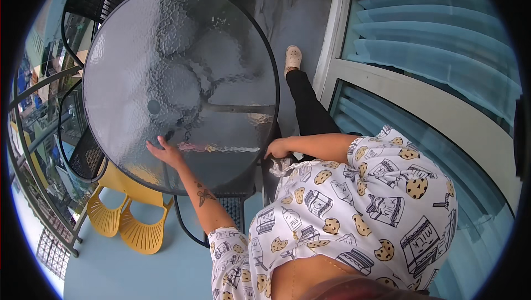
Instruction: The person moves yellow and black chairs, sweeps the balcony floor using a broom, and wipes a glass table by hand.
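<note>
A round glass table (124, 72) with textured glass and a dark rim stands before me, a small round disc (154, 107) showing near its middle. Over the lower part of the glass is my left hand (166, 154), fingers spread, holding nothing; whether the palm touches the glass is unclear. At the table's near right rim, my right hand (278, 148) has its fingers curled down by the edge; its fingertips are partly hidden, so I cannot tell whether it grips the rim. A crumpled piece of clear plastic (280, 167) hangs just below that hand.
Dark woven chairs (87, 157) stand around the table's left and near sides. Yellow slotted plastic chairs (143, 233) are at the lower left, beside a metal balcony railing (29, 150). Framed glass panels (415, 30) with blue curtains line the right. My foot in a beige clog (293, 57) is on the floor.
</note>
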Tool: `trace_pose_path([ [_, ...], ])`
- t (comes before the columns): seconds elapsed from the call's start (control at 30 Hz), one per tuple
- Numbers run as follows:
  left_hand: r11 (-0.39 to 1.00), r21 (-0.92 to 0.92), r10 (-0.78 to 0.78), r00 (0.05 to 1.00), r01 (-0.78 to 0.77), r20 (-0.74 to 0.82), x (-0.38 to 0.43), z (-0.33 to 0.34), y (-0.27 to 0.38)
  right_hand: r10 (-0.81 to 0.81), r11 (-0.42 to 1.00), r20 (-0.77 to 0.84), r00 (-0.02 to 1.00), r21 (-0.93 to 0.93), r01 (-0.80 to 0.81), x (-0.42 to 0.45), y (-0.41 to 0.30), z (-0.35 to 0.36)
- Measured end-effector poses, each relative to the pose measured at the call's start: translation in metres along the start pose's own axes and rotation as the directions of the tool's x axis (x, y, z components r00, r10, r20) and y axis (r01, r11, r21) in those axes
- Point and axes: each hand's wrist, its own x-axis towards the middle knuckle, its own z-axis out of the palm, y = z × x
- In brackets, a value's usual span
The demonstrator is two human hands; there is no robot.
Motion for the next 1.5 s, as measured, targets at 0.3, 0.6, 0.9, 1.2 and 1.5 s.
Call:
trace_pose_path([
  [0.3, 0.834, -0.152, 0.549, 0.828, -0.531, 0.118, -0.033, 0.045, 0.182, 0.543, 0.789, 0.030, 0.839, 0.325, -0.522, 0.004, 0.050, -0.087],
  [0.6, 0.793, 0.265, 0.520, 0.836, -0.549, 0.175, 0.012, -0.026, 0.204, 0.649, 0.620, -0.476, 0.593, -0.121, -0.775, -0.072, 0.037, -0.289],
  [0.9, 0.821, 0.219, 0.506, 0.850, -0.527, 0.147, -0.008, 0.030, 0.205, 0.187, 0.856, -0.839, 0.511, -0.116, -0.503, -0.221, 0.078, -0.391],
  [1.2, 0.488, 0.124, 0.626, 0.446, -0.864, 0.640, 0.003, 0.031, 0.264, 0.623, 0.682, -0.167, 0.764, 0.595, -0.426, -0.244, 0.020, -0.246],
  [1.5, 0.187, -0.040, 0.360, 0.030, -0.981, 0.933, 0.014, 0.032, 0.310, 0.519, 0.838, -0.226, 0.824, -0.057, -0.543, -0.037, 0.067, -0.117],
])
